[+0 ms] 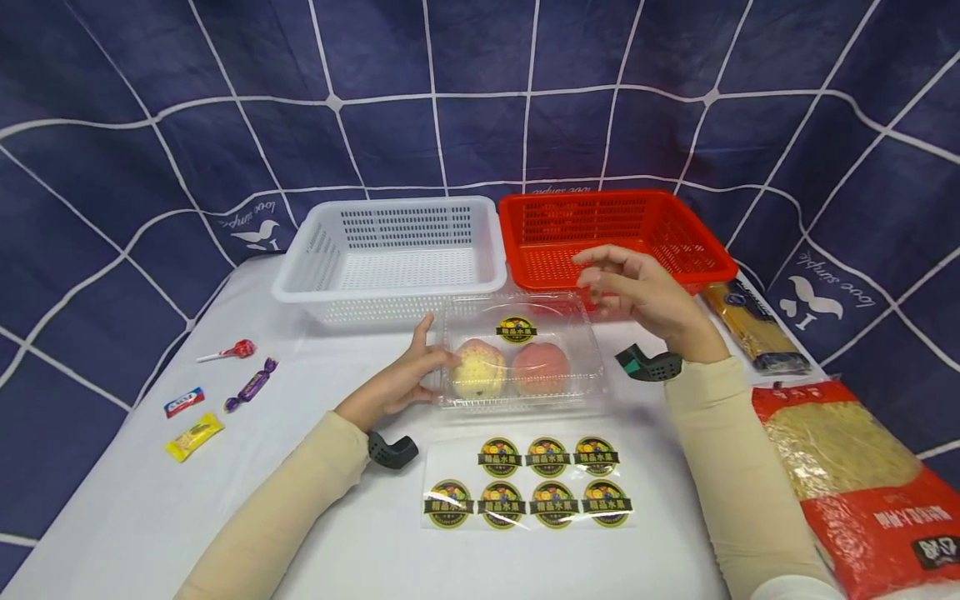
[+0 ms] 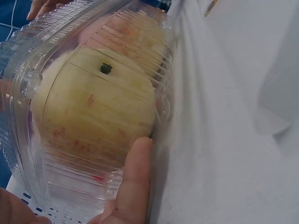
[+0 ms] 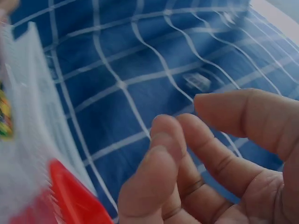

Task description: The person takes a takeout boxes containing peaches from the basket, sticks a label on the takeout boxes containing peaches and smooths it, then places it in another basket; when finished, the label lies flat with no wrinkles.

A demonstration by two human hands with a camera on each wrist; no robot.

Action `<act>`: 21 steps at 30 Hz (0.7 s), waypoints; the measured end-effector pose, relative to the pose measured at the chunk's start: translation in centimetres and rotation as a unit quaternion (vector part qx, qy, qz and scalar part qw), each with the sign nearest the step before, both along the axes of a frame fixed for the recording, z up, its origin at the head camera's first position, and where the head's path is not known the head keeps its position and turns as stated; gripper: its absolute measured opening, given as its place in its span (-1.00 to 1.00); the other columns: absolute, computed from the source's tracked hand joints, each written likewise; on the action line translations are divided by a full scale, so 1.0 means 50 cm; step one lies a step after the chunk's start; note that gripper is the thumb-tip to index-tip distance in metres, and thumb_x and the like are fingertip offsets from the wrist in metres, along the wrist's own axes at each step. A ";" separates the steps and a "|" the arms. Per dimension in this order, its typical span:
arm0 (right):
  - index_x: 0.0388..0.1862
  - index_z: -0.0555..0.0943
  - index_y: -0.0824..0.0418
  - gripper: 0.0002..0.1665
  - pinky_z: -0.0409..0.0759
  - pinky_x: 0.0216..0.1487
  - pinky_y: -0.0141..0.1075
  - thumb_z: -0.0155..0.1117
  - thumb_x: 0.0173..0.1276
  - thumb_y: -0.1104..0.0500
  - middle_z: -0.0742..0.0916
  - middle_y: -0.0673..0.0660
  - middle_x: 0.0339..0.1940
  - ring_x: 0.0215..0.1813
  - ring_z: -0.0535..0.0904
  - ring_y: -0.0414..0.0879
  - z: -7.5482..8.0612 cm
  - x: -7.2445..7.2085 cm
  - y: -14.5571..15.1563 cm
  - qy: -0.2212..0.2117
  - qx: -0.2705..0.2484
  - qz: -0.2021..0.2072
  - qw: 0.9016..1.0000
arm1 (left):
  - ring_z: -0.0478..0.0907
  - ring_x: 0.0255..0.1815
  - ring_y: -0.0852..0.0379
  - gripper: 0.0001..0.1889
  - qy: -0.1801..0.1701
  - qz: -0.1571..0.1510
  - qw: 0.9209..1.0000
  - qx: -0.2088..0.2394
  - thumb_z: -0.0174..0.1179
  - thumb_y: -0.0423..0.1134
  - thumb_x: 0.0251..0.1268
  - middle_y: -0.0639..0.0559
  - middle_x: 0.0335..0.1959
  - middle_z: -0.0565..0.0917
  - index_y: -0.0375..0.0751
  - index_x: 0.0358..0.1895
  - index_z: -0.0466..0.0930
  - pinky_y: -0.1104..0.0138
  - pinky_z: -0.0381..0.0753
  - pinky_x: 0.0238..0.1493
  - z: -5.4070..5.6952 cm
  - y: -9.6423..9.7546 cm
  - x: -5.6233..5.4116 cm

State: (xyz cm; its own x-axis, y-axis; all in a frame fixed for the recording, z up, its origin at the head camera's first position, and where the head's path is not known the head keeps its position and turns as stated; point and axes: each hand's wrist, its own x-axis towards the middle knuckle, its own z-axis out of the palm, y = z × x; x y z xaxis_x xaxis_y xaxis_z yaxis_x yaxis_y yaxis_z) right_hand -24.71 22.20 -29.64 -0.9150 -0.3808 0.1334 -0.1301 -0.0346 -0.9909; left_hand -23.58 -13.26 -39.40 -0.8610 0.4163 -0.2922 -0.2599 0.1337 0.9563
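A clear plastic clamshell box (image 1: 517, 308) with a closed lid stands in front of the two baskets. Inside sit a yellow apple (image 1: 478, 371) flecked with red and a pinkish-red fruit (image 1: 541, 371). On the lid is one round black-and-gold fruit sticker (image 1: 517, 330). My left hand (image 1: 405, 371) rests against the box's left side, with a straight finger (image 2: 135, 177) touching the wall beside the apple in the left wrist view. Past the box's right back corner, my right hand (image 1: 630, 287) hovers with loosely bent fingers, nothing between them. A sheet of matching stickers (image 1: 528, 482) lies in front.
Behind stand a white basket (image 1: 390, 293) and a red basket (image 1: 712, 275). To the left lie a lollipop (image 1: 243, 348) and several small wrapped sweets (image 1: 195, 436). At the right are a pasta pack (image 1: 757, 325) and a large red bag (image 1: 870, 492).
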 end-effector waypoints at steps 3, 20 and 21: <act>0.17 0.73 0.16 -0.70 0.68 -0.31 -0.40 0.13 0.67 0.36 0.77 0.09 -0.19 -0.31 0.59 -0.10 0.006 -0.002 0.043 0.004 -0.073 -0.021 0.997 | -0.02 0.66 -0.62 0.23 0.001 -0.002 1.000 -0.003 0.14 -0.15 0.30 -0.56 0.67 -0.05 0.08 0.73 -0.71 -0.51 0.30 0.40 -0.002 0.002 0.000; 0.34 0.66 0.12 -0.64 0.75 -0.38 -0.41 0.29 0.63 0.27 0.79 0.11 -0.28 -0.42 0.65 -0.11 -0.053 -0.020 0.232 0.023 -0.224 -0.276 0.934 | 0.19 0.58 -0.56 0.21 -0.008 -0.034 0.999 0.004 0.15 -0.15 0.24 -0.52 0.71 -0.11 -0.05 0.77 -0.58 -0.28 0.48 0.42 0.011 -0.015 0.012; 0.33 0.65 0.09 -0.64 0.75 -0.38 -0.42 0.29 0.64 0.26 0.78 0.08 -0.29 -0.43 0.64 -0.13 -0.058 -0.020 0.239 0.017 -0.207 -0.295 0.933 | 0.24 0.56 -0.53 0.22 -0.011 -0.036 0.999 0.006 0.15 -0.15 0.24 -0.51 0.72 -0.12 -0.05 0.76 -0.59 -0.22 0.52 0.40 0.012 -0.018 0.012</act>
